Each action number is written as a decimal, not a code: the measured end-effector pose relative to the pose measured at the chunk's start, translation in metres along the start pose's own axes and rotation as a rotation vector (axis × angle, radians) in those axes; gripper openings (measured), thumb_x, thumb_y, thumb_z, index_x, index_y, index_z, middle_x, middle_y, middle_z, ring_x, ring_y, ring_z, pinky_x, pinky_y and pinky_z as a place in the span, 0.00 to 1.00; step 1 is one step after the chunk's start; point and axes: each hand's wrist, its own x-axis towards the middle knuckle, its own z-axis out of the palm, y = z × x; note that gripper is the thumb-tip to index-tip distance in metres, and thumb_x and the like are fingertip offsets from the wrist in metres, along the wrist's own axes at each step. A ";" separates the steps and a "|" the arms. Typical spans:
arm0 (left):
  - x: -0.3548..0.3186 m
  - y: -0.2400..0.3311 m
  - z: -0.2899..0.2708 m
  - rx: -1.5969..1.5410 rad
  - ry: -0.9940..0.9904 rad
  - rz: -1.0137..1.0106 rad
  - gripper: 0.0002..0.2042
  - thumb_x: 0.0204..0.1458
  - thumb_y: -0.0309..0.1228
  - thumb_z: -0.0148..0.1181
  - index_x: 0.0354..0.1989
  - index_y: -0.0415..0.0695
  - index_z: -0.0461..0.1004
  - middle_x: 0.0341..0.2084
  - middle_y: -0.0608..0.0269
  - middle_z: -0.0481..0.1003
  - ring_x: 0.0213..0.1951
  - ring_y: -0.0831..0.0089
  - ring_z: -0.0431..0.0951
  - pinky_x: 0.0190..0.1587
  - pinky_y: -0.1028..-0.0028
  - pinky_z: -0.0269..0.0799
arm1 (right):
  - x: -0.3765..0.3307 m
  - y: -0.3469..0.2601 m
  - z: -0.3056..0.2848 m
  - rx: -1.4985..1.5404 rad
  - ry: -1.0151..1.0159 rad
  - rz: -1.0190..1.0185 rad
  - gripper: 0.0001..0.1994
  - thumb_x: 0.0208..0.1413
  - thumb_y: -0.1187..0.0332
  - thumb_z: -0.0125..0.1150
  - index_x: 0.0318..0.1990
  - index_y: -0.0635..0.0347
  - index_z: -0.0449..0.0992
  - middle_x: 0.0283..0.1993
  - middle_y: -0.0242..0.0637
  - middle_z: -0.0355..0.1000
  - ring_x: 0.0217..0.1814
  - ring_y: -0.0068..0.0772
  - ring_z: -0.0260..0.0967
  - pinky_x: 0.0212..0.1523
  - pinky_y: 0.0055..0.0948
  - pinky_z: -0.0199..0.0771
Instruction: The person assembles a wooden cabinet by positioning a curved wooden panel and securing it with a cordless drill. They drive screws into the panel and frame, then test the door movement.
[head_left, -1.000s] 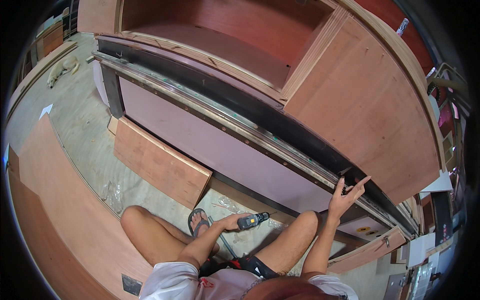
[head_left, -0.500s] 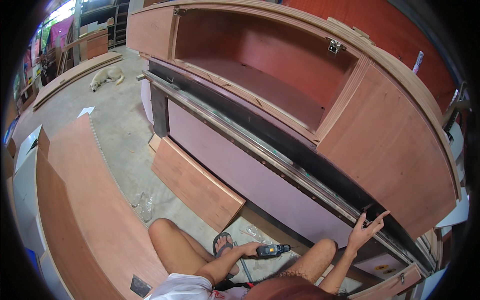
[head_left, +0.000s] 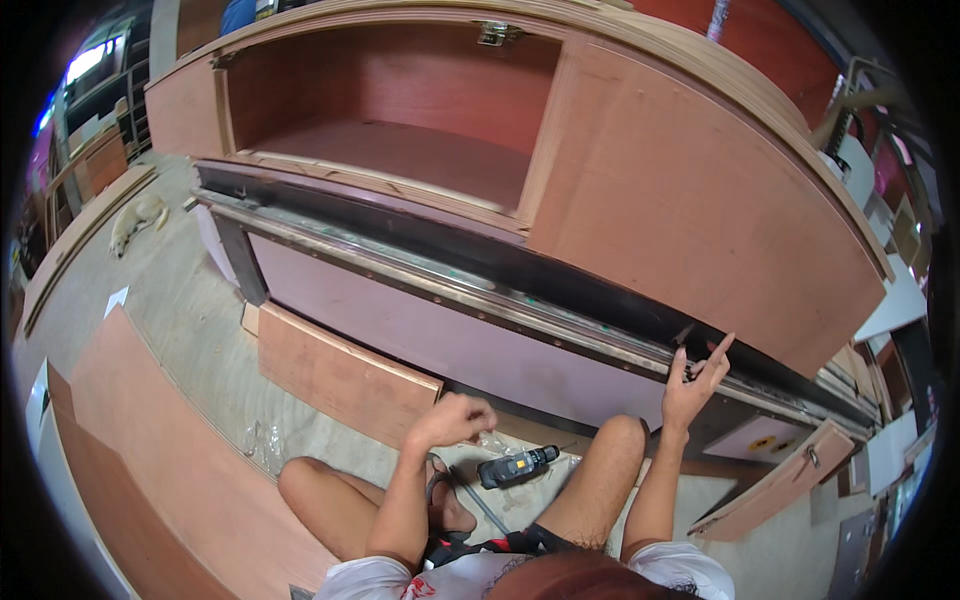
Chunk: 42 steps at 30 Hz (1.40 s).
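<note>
Over the floor between my knees, my left hand (head_left: 455,419) is raised with loosely bent fingers, and I see nothing in it. A black cordless drill (head_left: 513,467) with a bit in its chuck lies just below that hand, apart from it. My right hand (head_left: 692,388) is at the long metal rail (head_left: 480,285) along the bench, its thumb and fingers spread. A small dark part shows between thumb and fingers; whether I touch it cannot be told. Behind the rail stands a plywood cabinet (head_left: 690,190) with an open compartment (head_left: 400,120) and a metal hinge (head_left: 493,34).
A loose wooden panel (head_left: 345,375) leans below the rail. Large plywood sheets (head_left: 160,430) lie at left, with a white dog (head_left: 138,220) on the floor farther off. At right, a small wooden door (head_left: 775,480) stands beside the bench. Clear plastic wrapping (head_left: 265,440) lies near my left knee.
My left hand has let go of the drill and lifted away to the left; the drill rests on the floor. My right hand stays at the rail. The view has swung right.
</note>
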 end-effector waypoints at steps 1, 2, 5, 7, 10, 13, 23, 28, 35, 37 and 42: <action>0.000 0.025 -0.008 -0.059 0.104 0.126 0.12 0.58 0.33 0.59 0.38 0.35 0.80 0.23 0.59 0.80 0.25 0.75 0.82 0.32 0.73 0.77 | 0.001 0.001 0.000 0.024 0.023 0.000 0.41 0.56 0.73 0.65 0.75 0.54 0.51 0.54 0.44 0.63 0.35 0.28 0.56 0.43 0.29 0.64; 0.000 0.051 -0.014 -0.119 0.163 0.122 0.12 0.59 0.33 0.58 0.39 0.34 0.80 0.25 0.59 0.80 0.26 0.75 0.82 0.33 0.74 0.77 | 0.001 0.003 -0.001 0.040 0.038 0.004 0.38 0.57 0.73 0.64 0.74 0.56 0.53 0.54 0.43 0.63 0.34 0.26 0.56 0.42 0.28 0.64; 0.019 0.099 -0.024 -0.408 0.296 0.225 0.13 0.62 0.34 0.58 0.42 0.33 0.78 0.29 0.60 0.80 0.28 0.75 0.81 0.34 0.76 0.77 | 0.003 0.012 -0.006 0.171 0.088 0.044 0.30 0.60 0.72 0.62 0.69 0.61 0.59 0.52 0.42 0.64 0.32 0.22 0.57 0.39 0.25 0.64; 0.035 0.119 -0.027 -0.549 0.355 0.290 0.15 0.63 0.35 0.58 0.46 0.33 0.77 0.32 0.59 0.79 0.29 0.74 0.81 0.34 0.75 0.78 | 0.004 0.022 -0.011 0.346 0.142 0.110 0.24 0.63 0.72 0.60 0.65 0.65 0.63 0.52 0.41 0.64 0.31 0.20 0.58 0.38 0.22 0.63; 0.059 0.143 -0.026 -0.619 0.418 0.322 0.18 0.64 0.39 0.58 0.51 0.34 0.74 0.34 0.57 0.79 0.29 0.74 0.80 0.36 0.75 0.79 | 0.017 0.033 -0.024 0.573 0.140 0.260 0.14 0.68 0.68 0.55 0.55 0.65 0.68 0.43 0.37 0.68 0.29 0.16 0.61 0.30 0.17 0.63; 0.080 0.155 -0.025 -0.664 0.459 0.331 0.21 0.63 0.42 0.58 0.51 0.33 0.73 0.35 0.55 0.80 0.29 0.75 0.80 0.33 0.77 0.79 | 0.035 0.037 -0.037 0.744 0.140 0.488 0.18 0.70 0.55 0.51 0.48 0.64 0.70 0.32 0.35 0.70 0.23 0.15 0.63 0.24 0.17 0.62; 0.113 0.175 -0.018 -0.604 0.587 0.375 0.20 0.63 0.43 0.58 0.43 0.32 0.74 0.34 0.53 0.79 0.29 0.74 0.80 0.34 0.76 0.79 | 0.068 0.057 -0.044 0.925 0.084 0.629 0.24 0.68 0.45 0.48 0.40 0.62 0.72 0.31 0.35 0.70 0.22 0.20 0.67 0.22 0.21 0.67; 0.120 0.173 -0.017 -0.600 0.594 0.387 0.17 0.63 0.42 0.58 0.40 0.35 0.74 0.34 0.55 0.79 0.28 0.76 0.79 0.33 0.76 0.79 | 0.072 0.059 -0.049 0.931 0.068 0.627 0.23 0.68 0.46 0.48 0.39 0.60 0.71 0.30 0.34 0.71 0.24 0.18 0.68 0.24 0.20 0.70; 0.113 0.179 -0.013 -0.606 0.586 0.354 0.15 0.62 0.42 0.60 0.40 0.40 0.74 0.33 0.60 0.77 0.31 0.77 0.76 0.36 0.77 0.76 | 0.070 0.059 -0.055 0.978 0.048 0.636 0.22 0.67 0.45 0.51 0.36 0.57 0.68 0.30 0.35 0.71 0.25 0.20 0.67 0.26 0.23 0.69; 0.111 0.180 -0.010 -0.630 0.570 0.370 0.15 0.62 0.42 0.60 0.40 0.40 0.74 0.33 0.60 0.77 0.31 0.77 0.76 0.36 0.77 0.75 | 0.070 0.061 -0.056 0.989 0.058 0.631 0.22 0.67 0.45 0.52 0.36 0.56 0.68 0.30 0.35 0.71 0.25 0.20 0.67 0.26 0.23 0.69; 0.114 0.175 -0.011 -0.644 0.570 0.398 0.15 0.62 0.42 0.60 0.41 0.41 0.74 0.34 0.60 0.77 0.31 0.76 0.77 0.36 0.77 0.76 | 0.069 0.068 -0.056 0.980 0.057 0.628 0.22 0.66 0.45 0.52 0.36 0.57 0.68 0.30 0.35 0.71 0.26 0.21 0.68 0.27 0.23 0.71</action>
